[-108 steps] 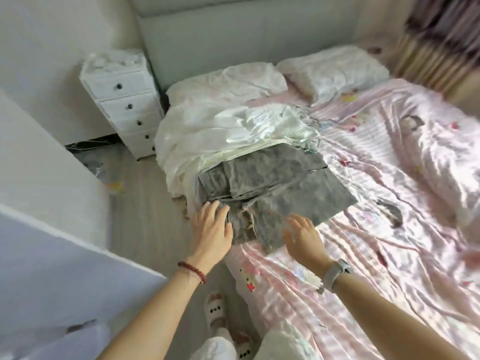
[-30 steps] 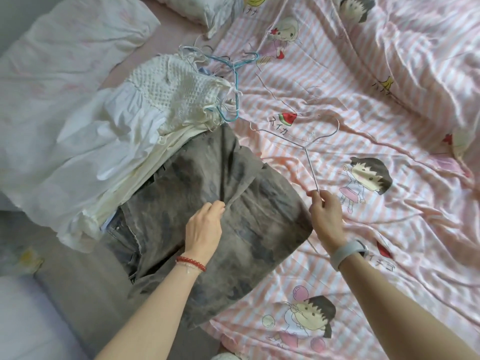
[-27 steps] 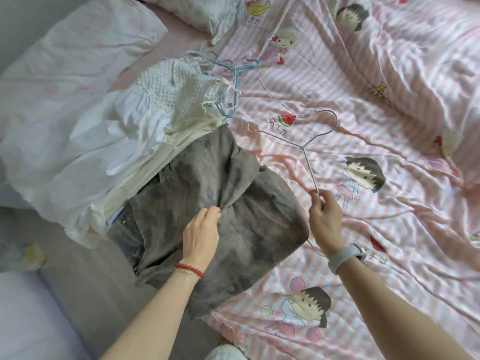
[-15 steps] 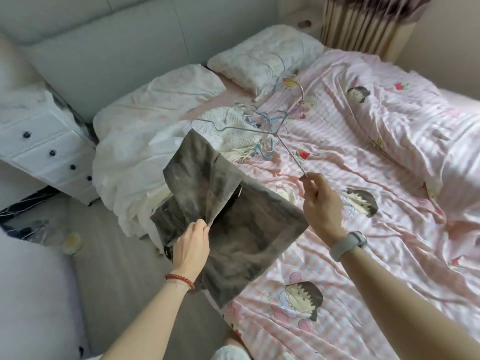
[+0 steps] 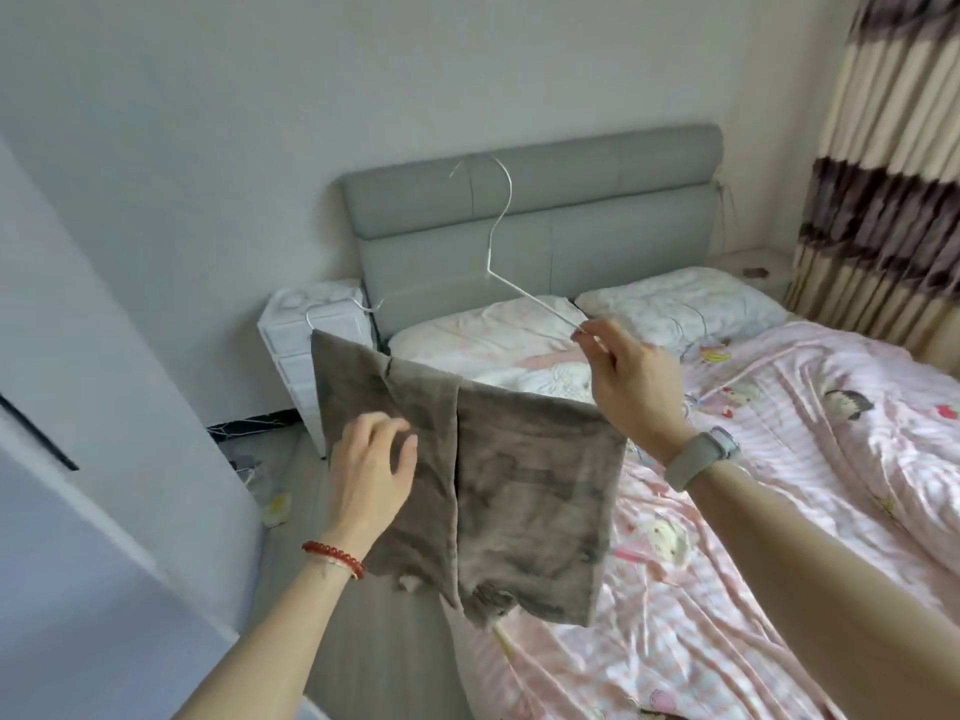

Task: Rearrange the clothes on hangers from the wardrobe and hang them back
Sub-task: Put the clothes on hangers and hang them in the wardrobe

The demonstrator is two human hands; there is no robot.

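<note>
The grey shorts (image 5: 498, 459), half a second ago partly on the bed (image 5: 779, 511), are now draped over the wire hanger (image 5: 498, 236), lifted clear. The hanger is pinched by the right hand (image 5: 634, 387); the shorts are touched by the left hand (image 5: 371, 470), fingers relaxed.

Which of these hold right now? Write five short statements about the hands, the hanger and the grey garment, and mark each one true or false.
1. The right hand pinches the thin white wire hanger on its sloping arm. True.
2. The grey mottled shorts lie flat on the bed. False: they hang in the air, draped over the hanger.
3. The left hand rests on the front of the shorts. True.
4. The hanger's hook is caught on a wardrobe rail. False: it points up, free, before the grey padded headboard.
5. The right wrist bears a red bead bracelet. False: the bracelet is on the left wrist.
</note>
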